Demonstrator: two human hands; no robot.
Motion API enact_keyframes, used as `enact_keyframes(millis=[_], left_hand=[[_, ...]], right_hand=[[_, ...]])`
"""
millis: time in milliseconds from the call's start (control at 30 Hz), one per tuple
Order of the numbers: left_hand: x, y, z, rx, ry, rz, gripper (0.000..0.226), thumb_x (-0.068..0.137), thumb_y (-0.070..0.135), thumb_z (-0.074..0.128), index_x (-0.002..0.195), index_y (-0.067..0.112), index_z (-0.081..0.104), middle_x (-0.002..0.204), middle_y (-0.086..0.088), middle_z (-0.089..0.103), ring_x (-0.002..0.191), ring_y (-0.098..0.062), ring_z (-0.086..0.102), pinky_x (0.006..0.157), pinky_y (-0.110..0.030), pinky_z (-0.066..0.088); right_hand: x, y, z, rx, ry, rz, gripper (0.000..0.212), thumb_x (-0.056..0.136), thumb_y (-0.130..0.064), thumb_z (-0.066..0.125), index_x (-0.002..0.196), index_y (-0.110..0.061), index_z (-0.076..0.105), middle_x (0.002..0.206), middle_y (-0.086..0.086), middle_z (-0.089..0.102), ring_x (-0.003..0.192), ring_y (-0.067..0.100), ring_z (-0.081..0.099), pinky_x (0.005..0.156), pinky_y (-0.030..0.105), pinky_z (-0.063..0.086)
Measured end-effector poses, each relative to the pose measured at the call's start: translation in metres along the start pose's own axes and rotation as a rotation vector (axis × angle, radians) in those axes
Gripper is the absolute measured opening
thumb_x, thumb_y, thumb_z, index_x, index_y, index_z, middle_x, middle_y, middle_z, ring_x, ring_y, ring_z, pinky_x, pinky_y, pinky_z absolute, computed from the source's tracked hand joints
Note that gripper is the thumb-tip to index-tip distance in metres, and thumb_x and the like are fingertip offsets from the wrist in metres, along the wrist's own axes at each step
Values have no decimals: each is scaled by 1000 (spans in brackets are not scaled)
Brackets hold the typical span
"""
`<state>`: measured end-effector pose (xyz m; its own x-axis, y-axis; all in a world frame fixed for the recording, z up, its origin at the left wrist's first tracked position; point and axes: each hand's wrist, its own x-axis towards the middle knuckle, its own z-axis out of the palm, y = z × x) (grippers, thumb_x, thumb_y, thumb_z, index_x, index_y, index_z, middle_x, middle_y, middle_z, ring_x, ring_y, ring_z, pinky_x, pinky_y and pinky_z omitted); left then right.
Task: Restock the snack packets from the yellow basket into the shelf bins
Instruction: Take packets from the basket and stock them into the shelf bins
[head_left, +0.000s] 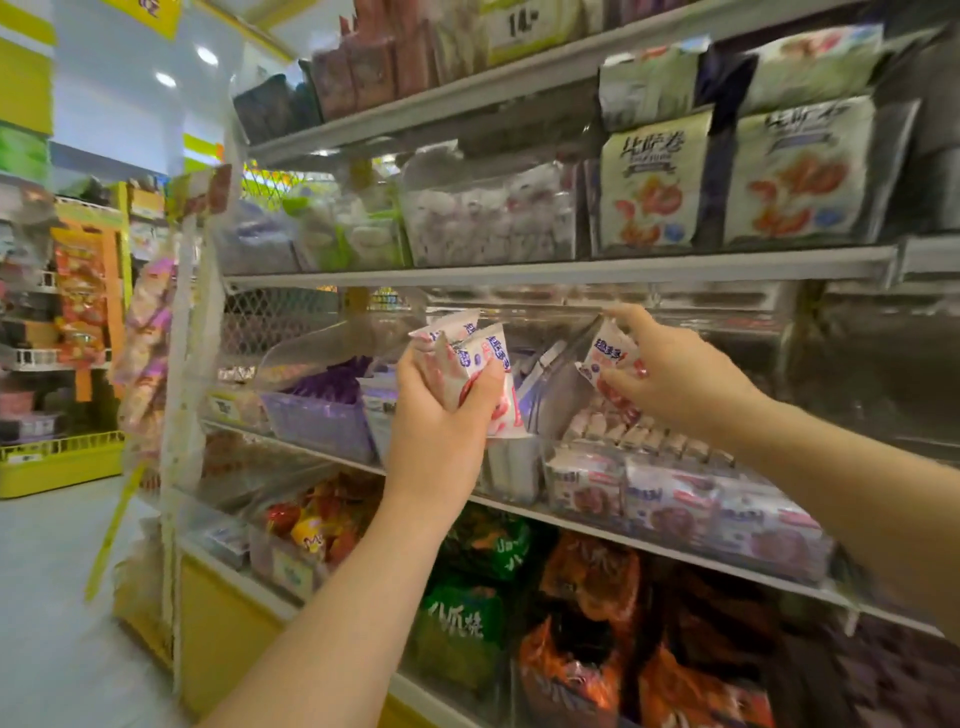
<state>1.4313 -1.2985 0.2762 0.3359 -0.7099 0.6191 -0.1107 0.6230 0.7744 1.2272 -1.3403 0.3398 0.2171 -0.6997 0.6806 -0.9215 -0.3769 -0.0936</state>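
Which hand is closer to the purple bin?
Left. The left hand, gripping packets, is just right of the purple bin; the right hand, pinching one packet, is farther right.

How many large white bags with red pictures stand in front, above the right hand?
2: the left bag beside the clear bin, the right bag next to it. More stand behind, partly hidden.

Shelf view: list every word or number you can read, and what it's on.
"14": price tag, top shelf; the rest is blurred.
"比萨卷": white bags, second shelf.
"趣多", partly covered: packet in the right hand.
Packets in the left hand: blue print, blurred.
Green bag: white characters, too blurred.
All other labels: unreadable.
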Motion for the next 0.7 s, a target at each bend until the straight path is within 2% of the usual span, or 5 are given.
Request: enact_keyframes(millis=[167,300,500,600,700], left_hand=[[23,-8,6,22,-73,24,52,85,41,66,130,27,45,113,17,62,96,5,61,79,-19,47],[49,-18,1,64,-118,40,56,85,43,64,134,29,41,119,19,60,105,4,58,76,-8,43],[83,-41,1,16,-194,69,58,85,39,66,136,30,41,123,17,60,108,3,58,81,-10,48],[96,-48,6,-65,-231,62,60,80,42,68,133,30,44,118,19,62,100,8,61,70,-4,47],[108,-53,12,-147,-215,70,64,70,51,67,127,29,50,104,20,68,94,4,65,70,-8,49]], right_hand=[[60,40,24,-169,-32,196,50,95,-30,51,135,-19,24,109,17,63,85,33,58,68,37,42],[101,54,51,-125,49,202,46,95,-27,52,132,-12,29,111,19,60,100,38,60,76,39,47],[131,81,85,-506,-10,140,37,97,-29,47,129,-12,44,121,13,55,101,33,61,82,40,53],[134,95,84,-311,-205,36,42,91,-40,56,126,-18,56,125,2,58,109,24,57,94,36,47],[133,101,69,-137,-347,-132,57,79,-33,74,131,-22,55,125,-7,54,116,15,52,98,18,35]])
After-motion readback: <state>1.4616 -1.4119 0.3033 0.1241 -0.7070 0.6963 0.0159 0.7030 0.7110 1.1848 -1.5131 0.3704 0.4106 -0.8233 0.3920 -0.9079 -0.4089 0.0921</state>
